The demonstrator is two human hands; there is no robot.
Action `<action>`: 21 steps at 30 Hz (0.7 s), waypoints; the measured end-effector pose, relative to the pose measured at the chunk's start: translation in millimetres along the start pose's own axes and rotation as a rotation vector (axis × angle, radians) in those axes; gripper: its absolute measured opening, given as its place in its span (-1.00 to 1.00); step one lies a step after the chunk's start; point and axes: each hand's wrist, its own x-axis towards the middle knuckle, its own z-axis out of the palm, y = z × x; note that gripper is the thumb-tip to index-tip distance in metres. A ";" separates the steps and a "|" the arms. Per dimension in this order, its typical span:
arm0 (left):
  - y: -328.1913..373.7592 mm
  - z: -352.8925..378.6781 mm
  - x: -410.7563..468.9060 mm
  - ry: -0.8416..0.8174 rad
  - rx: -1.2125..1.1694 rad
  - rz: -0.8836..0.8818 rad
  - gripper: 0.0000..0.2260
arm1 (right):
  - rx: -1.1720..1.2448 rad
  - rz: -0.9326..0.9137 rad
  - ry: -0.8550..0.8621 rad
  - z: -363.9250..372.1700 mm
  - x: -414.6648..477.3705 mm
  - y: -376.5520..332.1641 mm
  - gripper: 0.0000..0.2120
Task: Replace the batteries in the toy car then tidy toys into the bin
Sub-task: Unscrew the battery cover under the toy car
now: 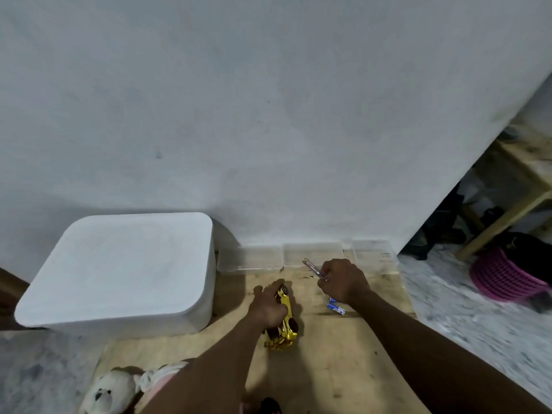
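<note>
A shiny gold toy car (pixel 283 327) lies tipped on its side on the wooden board (pixel 337 363). My left hand (pixel 268 306) holds it by its middle, fingers curled over the body. My right hand (pixel 343 280) is further back and to the right, gripping a thin screwdriver with a clear handle (pixel 313 268) that points up and left. Blue and white batteries (pixel 336 306) lie on the board just under my right wrist. A large white bin with its lid on (pixel 119 270) stands to the left of the car.
Clear plastic boxes (pixel 310 253) line the white wall behind my hands. A white plush bear (pixel 109 391) lies at the board's near left corner. A pink basket (pixel 504 276) and wooden shelving (pixel 507 213) are off to the right on the speckled floor.
</note>
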 end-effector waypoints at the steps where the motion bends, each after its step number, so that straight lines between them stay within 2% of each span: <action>1: 1.0 -6.0 -3.0 -0.033 -0.068 0.024 -0.32 | 0.017 0.003 0.008 -4.0 -2.6 -4.0 -0.87; 5: 12.3 -25.4 -30.1 -0.105 -0.338 0.105 -0.55 | 0.123 0.023 0.059 -18.3 -15.8 -21.8 -0.89; 8: 17.7 -34.0 -44.5 -0.073 -0.443 0.140 -0.85 | 0.221 0.020 0.112 -28.5 -27.9 -35.7 -0.91; 9: 19.7 -37.2 -49.4 -0.065 -0.462 0.164 -0.88 | 0.268 0.008 0.140 -31.4 -32.0 -40.4 -0.91; 11: 27.0 -42.9 -57.2 -0.049 -0.471 0.206 -0.83 | 0.380 -0.013 0.200 -38.2 -39.8 -50.3 -0.93; 16: 44.3 -53.8 -71.0 0.073 -0.389 0.347 -0.88 | 0.682 -0.057 0.285 -63.3 -56.3 -73.5 -0.92; 18: 53.4 -57.4 -79.3 0.068 -0.346 0.409 -0.86 | 0.788 -0.061 0.281 -78.4 -61.2 -80.2 -0.89; 21: 67.5 -61.3 -91.9 0.014 -0.414 0.436 -0.80 | 0.886 -0.093 0.286 -100.5 -65.7 -82.9 -0.91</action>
